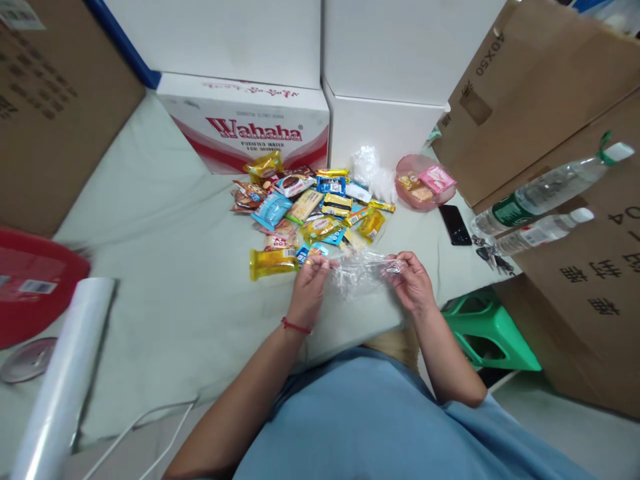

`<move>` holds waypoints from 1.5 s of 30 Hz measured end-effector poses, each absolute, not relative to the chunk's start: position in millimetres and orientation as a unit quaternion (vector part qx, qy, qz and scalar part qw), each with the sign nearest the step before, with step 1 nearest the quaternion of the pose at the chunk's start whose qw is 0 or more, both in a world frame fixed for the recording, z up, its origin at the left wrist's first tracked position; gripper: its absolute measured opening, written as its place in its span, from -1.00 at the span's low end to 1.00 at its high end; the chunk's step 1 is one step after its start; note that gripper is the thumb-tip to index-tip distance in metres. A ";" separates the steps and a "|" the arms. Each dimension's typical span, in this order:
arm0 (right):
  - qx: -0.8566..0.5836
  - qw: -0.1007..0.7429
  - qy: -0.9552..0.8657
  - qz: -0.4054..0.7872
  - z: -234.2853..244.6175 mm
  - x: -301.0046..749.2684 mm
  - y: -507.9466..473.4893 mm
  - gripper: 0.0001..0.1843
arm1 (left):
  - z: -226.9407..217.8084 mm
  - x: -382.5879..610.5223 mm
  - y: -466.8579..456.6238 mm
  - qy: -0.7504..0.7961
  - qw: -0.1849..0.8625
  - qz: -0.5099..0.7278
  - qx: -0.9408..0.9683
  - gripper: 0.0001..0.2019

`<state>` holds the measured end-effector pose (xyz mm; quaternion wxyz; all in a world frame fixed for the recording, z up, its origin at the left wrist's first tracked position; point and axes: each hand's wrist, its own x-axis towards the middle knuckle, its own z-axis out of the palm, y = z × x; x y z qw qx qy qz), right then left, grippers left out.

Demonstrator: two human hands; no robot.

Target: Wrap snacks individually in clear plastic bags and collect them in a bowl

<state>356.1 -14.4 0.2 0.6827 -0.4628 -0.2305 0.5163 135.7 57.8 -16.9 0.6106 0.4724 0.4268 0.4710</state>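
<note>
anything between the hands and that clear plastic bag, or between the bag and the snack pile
Nothing visible. The left hand and right hand pinch the clear plastic bag at its two ends. The snack pile lies just beyond it on the pale sheet, its nearest packets right by the bag, nothing between.

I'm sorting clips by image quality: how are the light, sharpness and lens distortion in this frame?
Head view: soft, even light, faint shadows; the wide lens bends the edges, so the cardboard boxes and water bottles lean; the Wahaha box print reads sharply; the clear bag between the left hand and right hand shows small glints and hazy outlines; the film roll looks bright and soft.
</note>
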 end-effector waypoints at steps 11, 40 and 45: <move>-0.575 0.629 -0.251 0.460 -11.6 361.5 -7.0 -0.51 | -0.6 73.8 59.2 0.480 0.558 0.551 0.393 -0.61; -0.591 0.520 -0.408 0.462 48.3 339.8 28.0 -0.74 | 9.3 133.3 10.7 0.486 0.331 0.438 0.680 -0.73; -0.516 0.652 -0.357 0.426 47.9 330.7 34.6 -0.59 | 6.1 121.2 40.2 0.586 0.447 0.488 0.467 -0.65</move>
